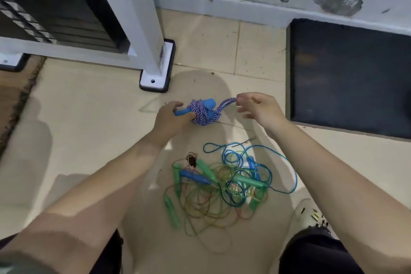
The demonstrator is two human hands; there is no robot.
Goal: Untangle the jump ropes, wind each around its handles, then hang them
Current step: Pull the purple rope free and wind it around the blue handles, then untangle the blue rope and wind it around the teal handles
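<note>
One braided rope (201, 113) nearly wound on its blue handles, left hand (171, 118) gripping the bundle, right hand (255, 107) pinching the last loop, while just below the bundle the tangled pile (224, 182) lies untouched, nothing hung yet

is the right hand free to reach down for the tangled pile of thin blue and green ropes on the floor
Probably not yet. The right hand pinches the loose end of the braided purple-and-white rope, which the left hand holds by its blue handles. The tangled pile lies uncovered below, so only that grip stands in the way.
</note>
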